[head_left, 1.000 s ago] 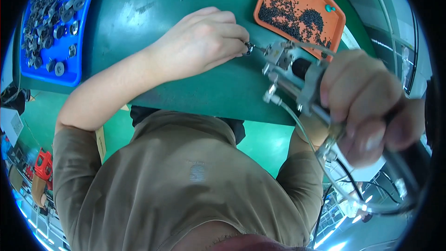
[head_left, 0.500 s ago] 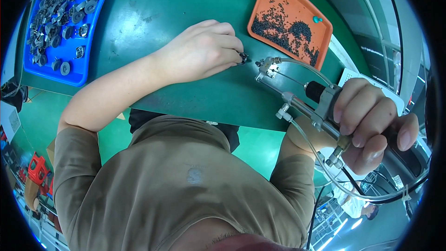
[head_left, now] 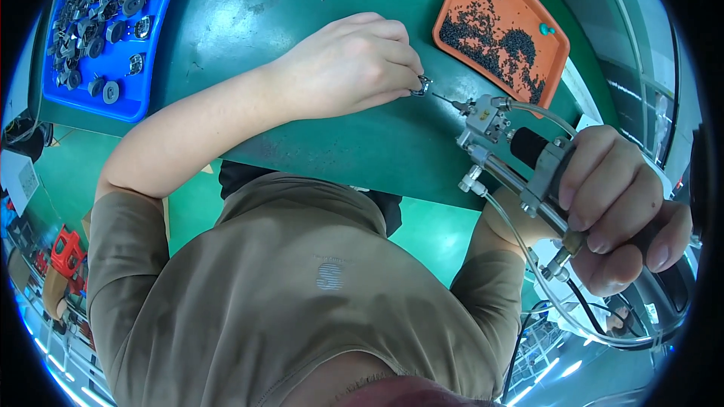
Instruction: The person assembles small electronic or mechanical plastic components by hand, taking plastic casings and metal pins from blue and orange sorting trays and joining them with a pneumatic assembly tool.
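From where I'm standing, a bright green floor is running under the whole workplace, with cluttered shelving rising behind the person on both sides. A long green table is filling the far half, its worn top shining under the lights and showing a few dark scuffs. The person is wearing a brown shirt and sitting at the near edge, and a red plastic stool is standing behind to the left. A blue tray is resting at the far left, holding a heap of grey round parts. An orange tray is lying at the far right. Right of the middle, a metal hand tool is pointing left, a clear tube trailing from it. The right hand is curling firmly around its handle, while the left hand is pinching with its fingertips. On the shirt's chest a grey striped print is sitting under lettering too small to read. The small dark part is staying between the left fingertips, over the table, just beside the tool's thin tip; whether they are touching, I cannot tell. Tiny black pieces are covering much of the orange tray's bottom
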Motion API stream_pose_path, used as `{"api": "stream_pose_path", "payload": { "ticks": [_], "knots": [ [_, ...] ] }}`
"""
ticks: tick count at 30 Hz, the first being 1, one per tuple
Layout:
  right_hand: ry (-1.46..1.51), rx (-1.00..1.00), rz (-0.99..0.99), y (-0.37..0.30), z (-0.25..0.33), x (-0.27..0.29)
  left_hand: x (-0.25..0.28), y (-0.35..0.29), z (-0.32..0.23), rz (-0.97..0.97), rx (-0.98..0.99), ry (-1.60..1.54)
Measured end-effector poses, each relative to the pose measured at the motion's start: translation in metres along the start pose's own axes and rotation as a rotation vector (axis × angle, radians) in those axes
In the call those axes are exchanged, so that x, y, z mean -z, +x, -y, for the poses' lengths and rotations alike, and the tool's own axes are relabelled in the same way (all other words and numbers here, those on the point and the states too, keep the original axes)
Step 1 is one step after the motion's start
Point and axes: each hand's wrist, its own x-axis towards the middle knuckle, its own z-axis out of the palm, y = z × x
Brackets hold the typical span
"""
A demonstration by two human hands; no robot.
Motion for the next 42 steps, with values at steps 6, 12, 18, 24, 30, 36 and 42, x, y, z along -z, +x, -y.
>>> {"api": "stream_pose_path", "payload": {
  "ticks": [6, 12, 18, 24, 30, 36, 42],
  "knots": [
    [0.025, 0.008, 0.037, 0.004, -0.011, -0.013, 0.003, 0.0, -0.002, 0.016, 0.013, 0.009],
    [0.056, 0.047, 0.038, 0.004, -0.014, -0.014, 0.006, -0.001, -0.005, 0.021, 0.017, -0.009],
    [0.257, 0.177, 0.062, 0.014, -0.03, -0.022, 0.006, 0.003, -0.004, 0.032, 0.024, -0.035],
    [0.216, 0.13, 0.04, 0.008, -0.026, -0.021, 0.006, 0.002, -0.004, 0.021, 0.025, -0.033],
    [0.201, 0.103, 0.116, 0.01, -0.025, -0.022, 0.005, 0.0, -0.002, 0.003, -0.01, -0.046],
    [0.236, 0.128, 0.08, 0.015, -0.036, -0.022, 0.004, -0.001, -0.002, -0.001, 0.019, -0.058],
    [0.193, 0.126, 0.067, 0.011, -0.034, -0.022, 0.004, 0.0, -0.001, 0.016, 0.0, -0.025]
  ]
}}
